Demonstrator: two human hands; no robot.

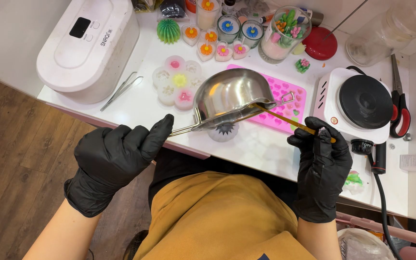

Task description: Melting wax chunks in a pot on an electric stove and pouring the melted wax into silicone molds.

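Note:
My left hand point(114, 159), in a black glove, grips the wire handle of a small steel melting pot point(232, 96). The pot is tilted over the white table, its spout toward a pink silicone mould point(294, 98) with heart cavities. A small clear mould point(223, 131) sits just under the pot. My right hand point(319, 159), also gloved, holds a thin yellow stick point(285, 118) whose far end rests at the pot's spout.
A white flower-shaped mould point(176, 84) lies left of the pot, tweezers point(121, 90) beside it. A white oval machine point(87, 45) stands at far left. A small hot plate point(359, 103), scissors point(399, 108), a glass jar point(284, 33) and several flower candles point(217, 36) fill the back.

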